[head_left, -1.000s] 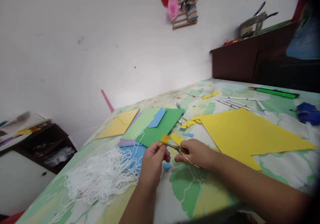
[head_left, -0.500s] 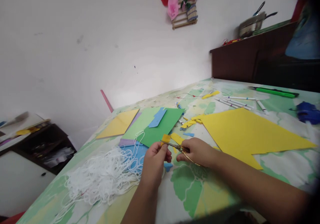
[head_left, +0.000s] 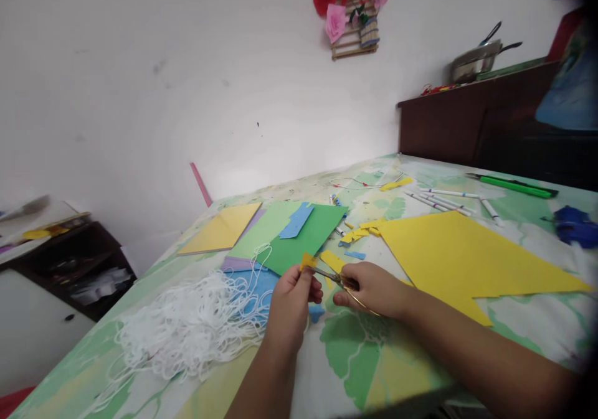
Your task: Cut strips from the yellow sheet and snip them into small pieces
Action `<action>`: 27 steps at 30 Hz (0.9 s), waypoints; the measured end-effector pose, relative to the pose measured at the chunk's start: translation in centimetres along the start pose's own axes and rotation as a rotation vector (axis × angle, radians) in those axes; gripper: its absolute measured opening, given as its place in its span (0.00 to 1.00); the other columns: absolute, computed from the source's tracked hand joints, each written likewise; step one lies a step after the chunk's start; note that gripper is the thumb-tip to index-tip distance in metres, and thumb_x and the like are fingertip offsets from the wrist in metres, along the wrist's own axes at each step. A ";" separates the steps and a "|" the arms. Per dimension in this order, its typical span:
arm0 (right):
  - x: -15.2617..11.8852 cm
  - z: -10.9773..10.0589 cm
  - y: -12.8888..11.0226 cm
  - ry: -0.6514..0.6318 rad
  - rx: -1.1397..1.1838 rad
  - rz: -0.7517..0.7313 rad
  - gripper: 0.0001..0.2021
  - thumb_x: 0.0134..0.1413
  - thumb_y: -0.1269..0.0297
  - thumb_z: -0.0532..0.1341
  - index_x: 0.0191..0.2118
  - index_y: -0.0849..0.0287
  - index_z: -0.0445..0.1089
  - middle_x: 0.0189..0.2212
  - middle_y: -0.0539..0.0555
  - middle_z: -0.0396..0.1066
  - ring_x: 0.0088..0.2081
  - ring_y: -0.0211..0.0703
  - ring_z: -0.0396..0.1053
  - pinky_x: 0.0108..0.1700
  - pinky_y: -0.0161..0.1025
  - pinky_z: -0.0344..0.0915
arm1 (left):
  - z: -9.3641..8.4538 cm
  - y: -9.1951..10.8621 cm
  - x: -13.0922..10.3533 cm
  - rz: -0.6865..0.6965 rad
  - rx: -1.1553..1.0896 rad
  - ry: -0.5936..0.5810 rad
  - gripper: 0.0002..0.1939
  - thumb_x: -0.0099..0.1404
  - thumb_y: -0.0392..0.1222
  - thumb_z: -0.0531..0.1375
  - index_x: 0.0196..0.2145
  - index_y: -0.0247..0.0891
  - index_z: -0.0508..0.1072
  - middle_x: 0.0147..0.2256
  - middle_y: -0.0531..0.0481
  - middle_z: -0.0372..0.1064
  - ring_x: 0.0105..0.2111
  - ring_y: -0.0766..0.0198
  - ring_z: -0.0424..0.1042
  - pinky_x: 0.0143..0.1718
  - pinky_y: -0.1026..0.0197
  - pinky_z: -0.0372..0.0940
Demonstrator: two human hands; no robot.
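Note:
Between the thumb and fingers of my left hand [head_left: 290, 304] is a small yellow paper piece [head_left: 308, 261]. My right hand [head_left: 371, 287] is closed around the handles of a pair of scissors [head_left: 334, 276], whose blades point left and reach the paper piece. Both hands are above the table, with yellow paper scraps [head_left: 332, 261] just behind them. Left of my left hand lies a heap of white cord [head_left: 187, 329], partly over a blue sheet [head_left: 259, 288]. A large cut yellow sheet [head_left: 448, 254] lies right of my right hand.
Green sheets [head_left: 308, 248] bearing a blue strip [head_left: 297, 221], and an orange-yellow sheet [head_left: 224, 227], lie behind the cord. Several white markers [head_left: 448, 201], a green utility knife [head_left: 516, 186] and a dark blue object [head_left: 575, 225] are at the right. A dark cabinet [head_left: 467, 117] stands beyond.
The camera view has tilted slightly, shifting the background. My hands keep nearly the same position, and the yellow piece looks turned a little at the scissor tips.

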State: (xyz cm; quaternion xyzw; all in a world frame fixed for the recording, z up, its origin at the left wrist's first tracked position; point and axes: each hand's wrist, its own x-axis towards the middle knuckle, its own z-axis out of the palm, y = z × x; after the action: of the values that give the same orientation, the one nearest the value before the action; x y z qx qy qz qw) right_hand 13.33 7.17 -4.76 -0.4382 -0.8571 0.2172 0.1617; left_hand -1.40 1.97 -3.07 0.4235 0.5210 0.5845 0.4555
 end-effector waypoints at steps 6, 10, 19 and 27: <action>0.1 0.1 0.1 0.014 -0.020 -0.034 0.18 0.42 0.48 0.55 0.21 0.60 0.59 0.18 0.47 0.58 0.21 0.33 0.52 0.21 0.30 0.45 | 0.1 0.0 -0.1 0.039 0.059 -0.037 0.09 0.55 0.43 0.53 0.21 0.35 0.62 0.16 0.58 0.59 0.16 0.73 0.59 0.20 0.68 0.56; 0.1 0.1 -0.1 -0.003 0.000 -0.033 0.17 0.41 0.48 0.56 0.21 0.60 0.60 0.18 0.47 0.57 0.21 0.33 0.52 0.21 0.30 0.45 | 0.0 0.0 -0.1 0.065 0.096 -0.048 0.10 0.55 0.44 0.53 0.20 0.36 0.61 0.15 0.57 0.58 0.16 0.72 0.59 0.21 0.67 0.56; 0.1 0.0 0.0 -0.008 0.056 -0.088 0.19 0.41 0.47 0.56 0.20 0.60 0.59 0.16 0.45 0.54 0.20 0.32 0.51 0.20 0.29 0.44 | -0.1 0.0 -0.2 0.104 0.161 -0.049 0.12 0.55 0.47 0.53 0.20 0.37 0.61 0.15 0.58 0.57 0.17 0.72 0.58 0.21 0.67 0.54; 0.1 0.1 -0.1 -0.018 0.057 -0.085 0.19 0.40 0.46 0.56 0.20 0.60 0.60 0.16 0.46 0.54 0.20 0.33 0.52 0.20 0.29 0.44 | 0.0 0.3 -0.4 0.118 0.231 0.004 0.12 0.55 0.45 0.53 0.19 0.37 0.60 0.13 0.58 0.56 0.16 0.71 0.56 0.20 0.67 0.52</action>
State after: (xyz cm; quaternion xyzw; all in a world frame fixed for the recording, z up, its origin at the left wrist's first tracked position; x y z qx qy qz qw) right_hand 13.20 7.23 -4.76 -0.3945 -0.8699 0.2381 0.1756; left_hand -1.33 1.53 -2.77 0.5022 0.5599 0.5471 0.3674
